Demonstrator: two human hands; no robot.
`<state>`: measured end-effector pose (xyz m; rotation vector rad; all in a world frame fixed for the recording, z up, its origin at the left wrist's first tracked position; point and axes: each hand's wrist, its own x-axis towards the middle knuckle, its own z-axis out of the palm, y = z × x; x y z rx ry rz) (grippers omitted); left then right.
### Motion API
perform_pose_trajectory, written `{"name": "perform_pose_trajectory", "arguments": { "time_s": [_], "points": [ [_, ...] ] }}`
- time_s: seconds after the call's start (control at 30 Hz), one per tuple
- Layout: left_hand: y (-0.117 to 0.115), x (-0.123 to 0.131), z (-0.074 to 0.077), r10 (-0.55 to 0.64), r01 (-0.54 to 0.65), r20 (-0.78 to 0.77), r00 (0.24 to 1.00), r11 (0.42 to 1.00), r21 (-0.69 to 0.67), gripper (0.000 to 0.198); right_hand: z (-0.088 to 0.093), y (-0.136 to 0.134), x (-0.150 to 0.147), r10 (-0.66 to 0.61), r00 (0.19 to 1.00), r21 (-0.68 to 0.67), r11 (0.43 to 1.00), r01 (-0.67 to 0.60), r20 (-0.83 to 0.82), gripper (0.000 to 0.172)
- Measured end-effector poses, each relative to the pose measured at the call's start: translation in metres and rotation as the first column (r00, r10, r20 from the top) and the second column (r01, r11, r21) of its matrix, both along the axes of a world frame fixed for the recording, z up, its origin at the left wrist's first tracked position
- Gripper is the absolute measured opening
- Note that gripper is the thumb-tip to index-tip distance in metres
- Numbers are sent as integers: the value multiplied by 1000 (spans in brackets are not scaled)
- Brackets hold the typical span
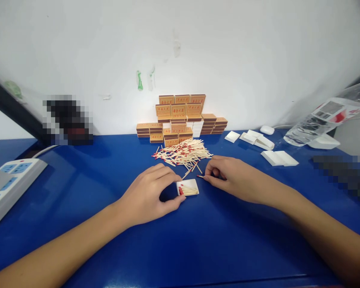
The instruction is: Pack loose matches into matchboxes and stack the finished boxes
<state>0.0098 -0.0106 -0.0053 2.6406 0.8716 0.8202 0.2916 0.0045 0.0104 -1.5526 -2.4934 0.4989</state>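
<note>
My left hand [153, 194] grips a small white matchbox tray [192, 183] by its left end, thumb on the near side and fingers on the far side. Several red-headed matches lie inside that tray, heads toward the left. Just right of it, my right hand [228, 176] pinches a single match [200, 176] between thumb and fingers, its dark red head pointing left. Beyond both hands spreads a loose heap of matches [186, 152], a few strewn toward the tray.
Stacked matchboxes [178, 110] stand against the wall behind the heap. White box trays [279, 158] lie at right, near a white case [267, 130] and a tilted plastic bottle [324, 116]. A power strip [21, 184] sits at left on the blue table [180, 248].
</note>
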Motion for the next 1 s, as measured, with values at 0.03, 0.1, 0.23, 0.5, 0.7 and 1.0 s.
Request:
{"name": "perform_pose_trajectory", "arguments": {
  "time_s": [0.03,0.1,0.23,0.5,0.7,1.0],
  "points": [
    [0,0,-1,0,0,0,1000,1000,1,23,0,0,1,22,1000,10,1000,-22,-1,16],
    [0,0,-2,-2,2,-1,1000,1000,2,24,-1,1,1,77,997,41,996,-76,-6,17],
    [0,0,-2,2,-2,2,1000,1000,6,24,2,-2,-4,180,981,153,974,-168,-67,15],
    [0,1,-1,-3,3,6,1000,1000,1,21,-1,-22,-29,309,942,269,925,-267,-128,18],
    [1,1,2,-6,6,20,1000,1000,11,22,7,-18,-22,246,948,276,943,-186,-201,14],
    [1,2,0,-26,25,9,1000,999,28,22,0,-23,-30,297,944,195,944,-267,-145,10]
  ]
}}
